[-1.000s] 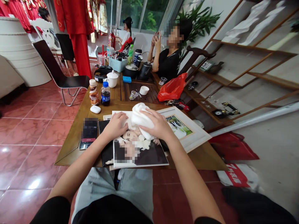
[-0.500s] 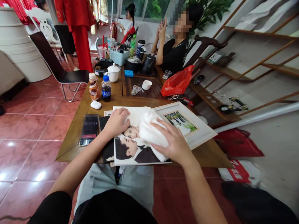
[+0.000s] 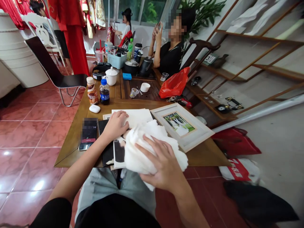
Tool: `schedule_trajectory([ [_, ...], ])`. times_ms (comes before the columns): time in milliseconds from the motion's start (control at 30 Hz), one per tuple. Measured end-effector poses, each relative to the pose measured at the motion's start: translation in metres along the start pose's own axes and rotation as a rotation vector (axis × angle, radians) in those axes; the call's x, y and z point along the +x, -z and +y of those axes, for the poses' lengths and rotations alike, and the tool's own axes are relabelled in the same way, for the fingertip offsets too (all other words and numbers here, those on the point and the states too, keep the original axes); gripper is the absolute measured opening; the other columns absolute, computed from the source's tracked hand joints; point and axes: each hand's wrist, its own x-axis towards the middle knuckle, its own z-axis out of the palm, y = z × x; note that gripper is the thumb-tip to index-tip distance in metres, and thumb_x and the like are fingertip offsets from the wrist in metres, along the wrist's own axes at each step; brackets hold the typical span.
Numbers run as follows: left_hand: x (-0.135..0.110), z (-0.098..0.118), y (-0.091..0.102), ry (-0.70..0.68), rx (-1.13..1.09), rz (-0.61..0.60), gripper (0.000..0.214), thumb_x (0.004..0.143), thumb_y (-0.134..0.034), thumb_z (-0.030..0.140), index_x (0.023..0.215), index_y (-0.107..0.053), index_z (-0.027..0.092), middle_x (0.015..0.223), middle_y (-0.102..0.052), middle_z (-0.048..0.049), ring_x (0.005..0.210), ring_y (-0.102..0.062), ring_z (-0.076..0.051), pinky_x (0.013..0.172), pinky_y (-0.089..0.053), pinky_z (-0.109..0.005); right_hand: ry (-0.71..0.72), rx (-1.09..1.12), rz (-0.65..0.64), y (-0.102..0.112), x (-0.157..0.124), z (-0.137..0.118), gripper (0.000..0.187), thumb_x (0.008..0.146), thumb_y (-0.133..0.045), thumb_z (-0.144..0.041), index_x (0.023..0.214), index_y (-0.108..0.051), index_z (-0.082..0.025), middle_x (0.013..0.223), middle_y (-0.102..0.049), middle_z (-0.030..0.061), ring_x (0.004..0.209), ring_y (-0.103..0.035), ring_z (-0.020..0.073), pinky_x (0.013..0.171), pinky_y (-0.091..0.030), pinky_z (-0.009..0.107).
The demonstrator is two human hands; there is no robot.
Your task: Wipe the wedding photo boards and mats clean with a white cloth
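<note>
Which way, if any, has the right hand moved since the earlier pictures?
Yes: the right hand moved toward the person, away from the framed photo.

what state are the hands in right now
Left hand: open, pressing flat on the photo print.
Right hand: closed, holding the white cloth.

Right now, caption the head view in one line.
Left hand presses a photo print on a wooden table; right hand holds a white cloth over it.
</note>
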Motion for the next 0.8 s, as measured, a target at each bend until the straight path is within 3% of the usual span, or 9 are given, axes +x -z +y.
schedule_trajectory([
  [133,0.002,-0.006,0.0,-0.007,-0.016,-0.04,0.024,0.095,-0.058,0.022,0.118,-0.063,0.02,0.133,-0.063,-0.012,0.131,-0.057,-0.028,0.118,-0.041,-0.049,0.053,0.048,-0.045,-0.008,0.015,-0.026,0.092,0.072,-0.075,-0.059,0.156,-0.045,-0.036,0.164,-0.041,0.0112,0.145,-0.042,0.0429,0.114,-0.033,0.062],
  [267,0.004,-0.01,0.0,-0.01,-0.017,-0.054,0.023,0.095,-0.06,0.022,0.118,-0.063,0.021,0.134,-0.063,-0.0118,0.131,-0.057,-0.028,0.119,-0.04,-0.051,0.05,0.067,-0.074,-0.009,0.021,-0.032,0.093,0.07,-0.077,-0.058,0.156,-0.046,-0.038,0.166,-0.039,0.0087,0.145,-0.042,0.0425,0.115,-0.033,0.061],
  [633,0.0,0.0,0.0,-0.002,-0.017,-0.019,0.027,0.093,-0.056,0.02,0.118,-0.064,0.019,0.133,-0.062,-0.0128,0.132,-0.055,-0.029,0.122,-0.037,-0.05,-0.117,-0.043,0.041,0.005,-0.03,0.02,0.085,0.084,-0.066,-0.047,0.161,-0.031,-0.036,0.157,-0.049,0.0114,0.137,-0.052,0.0387,0.107,-0.041,0.056],
  [800,0.0,-0.001,-0.001,-0.003,-0.024,-0.021,0.026,0.092,-0.056,0.02,0.117,-0.064,0.02,0.132,-0.062,-0.0124,0.131,-0.056,-0.029,0.122,-0.037,-0.051,-0.119,-0.044,0.016,0.003,-0.018,0.033,0.078,0.085,-0.065,-0.049,0.158,-0.041,-0.035,0.158,-0.049,0.01,0.138,-0.051,0.0375,0.108,-0.042,0.053],
])
